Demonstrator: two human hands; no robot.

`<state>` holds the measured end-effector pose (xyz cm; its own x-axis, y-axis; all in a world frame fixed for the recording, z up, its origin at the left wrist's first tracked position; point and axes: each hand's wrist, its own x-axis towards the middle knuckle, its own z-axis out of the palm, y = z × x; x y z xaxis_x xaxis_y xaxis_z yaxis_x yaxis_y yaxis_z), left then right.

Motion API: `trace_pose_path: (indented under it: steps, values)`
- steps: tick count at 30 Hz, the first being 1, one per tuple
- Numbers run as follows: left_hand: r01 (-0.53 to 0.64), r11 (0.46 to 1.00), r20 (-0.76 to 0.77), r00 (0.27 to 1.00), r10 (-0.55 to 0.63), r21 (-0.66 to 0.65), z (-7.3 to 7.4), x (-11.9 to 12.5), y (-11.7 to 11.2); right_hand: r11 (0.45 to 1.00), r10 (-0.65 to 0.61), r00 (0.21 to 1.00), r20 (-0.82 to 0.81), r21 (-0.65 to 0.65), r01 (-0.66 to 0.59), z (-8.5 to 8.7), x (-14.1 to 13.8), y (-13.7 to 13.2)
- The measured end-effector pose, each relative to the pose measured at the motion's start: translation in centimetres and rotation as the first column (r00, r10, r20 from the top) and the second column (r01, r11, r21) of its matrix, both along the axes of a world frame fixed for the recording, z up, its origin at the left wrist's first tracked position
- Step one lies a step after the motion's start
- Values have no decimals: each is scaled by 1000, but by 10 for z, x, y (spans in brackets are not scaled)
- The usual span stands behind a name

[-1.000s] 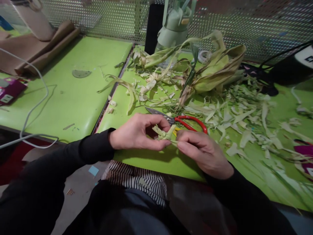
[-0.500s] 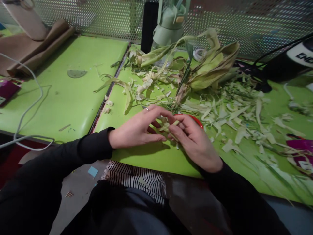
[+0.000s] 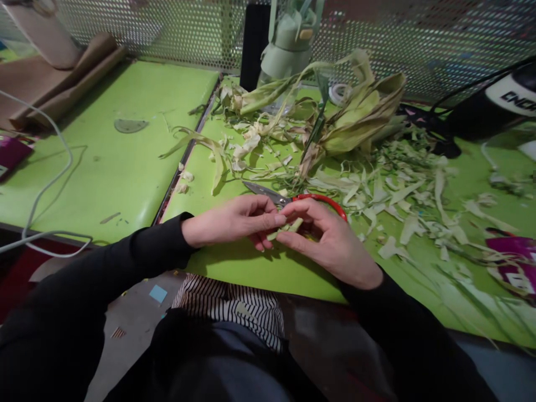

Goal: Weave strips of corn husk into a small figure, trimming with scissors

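Note:
A small pale-green piece of corn husk point(image 3: 288, 229) lies between my two hands, above the front of the table. My left hand point(image 3: 238, 221) pinches at its left end, thumb on top and fingers curled below. Around its right side, my right hand point(image 3: 330, 243) closes with thumb and bent fingers; part of the piece is hidden there. Just beyond my fingers lie scissors point(image 3: 268, 192) with red handles, blades pointing left, their middle partly covered by my right hand.
A large dry corn husk point(image 3: 355, 123) and many husk scraps point(image 3: 389, 190) cover the table's back and right. A green bottle point(image 3: 287, 50) stands by the perforated partition point(image 3: 180, 33). At left are brown paper point(image 3: 62, 84), a white cable point(image 3: 62, 162) and a half-round green piece point(image 3: 130, 125).
My left fingers have drawn in and closed on the husk piece, which has turned and sits slightly lower. The scissors' blades, hidden before, now show.

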<state>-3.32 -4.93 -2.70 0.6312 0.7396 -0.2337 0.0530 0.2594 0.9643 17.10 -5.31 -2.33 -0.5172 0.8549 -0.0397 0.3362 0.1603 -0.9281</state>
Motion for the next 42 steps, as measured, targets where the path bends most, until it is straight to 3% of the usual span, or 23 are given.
trace_pose_path:
  steps: [4,8,11,14,20,26,31,34,38,40,42]
  values:
    - [58,995,-119,992,-47,83,1,-3,-1,989,0,991,133,145,-20,2,-1,0]
    - [145,989,-168,975,-149,-33,3,-4,-4,975,43,970,237,200,-93,1,0,-1]
    - [148,986,-173,972,-160,-81,7,-2,-7,961,110,954,279,217,-174,0,0,-3]
    - [120,987,-170,976,-137,-109,9,0,-9,951,147,954,261,228,-209,0,0,-5]
    - [41,991,-123,991,-57,-129,11,-3,-8,965,83,979,185,231,-126,0,3,-7]
    - [74,995,-126,989,-83,-69,14,-10,-6,980,68,983,170,172,-97,1,7,-6]
    - [-56,996,-23,998,58,72,5,-5,-4,984,-5,991,133,176,-18,4,9,0]
    - [-81,995,63,995,77,56,-2,-1,-4,988,36,993,115,145,-53,5,9,3]
    - [-138,990,139,981,138,-9,-6,0,-5,989,0,995,100,148,-14,1,11,6]
    - [-118,992,151,981,124,-46,-5,-1,-5,985,63,985,163,151,-88,0,12,9]
    - [-26,995,132,990,39,-94,-4,-3,-3,964,160,958,237,172,-203,0,13,11]
